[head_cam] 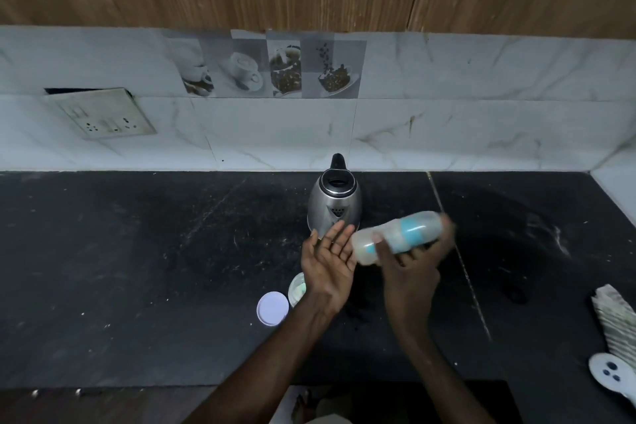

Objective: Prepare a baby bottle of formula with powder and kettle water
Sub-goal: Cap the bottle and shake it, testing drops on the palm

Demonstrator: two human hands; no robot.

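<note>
Gripped sideways in the right hand (409,274), the baby bottle (401,234) is held before the kettle (334,205); the left hand (328,260) is spread empty beside it; mixing is best done by short, firm shakes, leaks being watched for.

Blurred blue-banded bottle (395,237) tipped sideways; steel kettle (334,206) upright at its ten o'clock; open powder tub (296,287) at eight.
</note>
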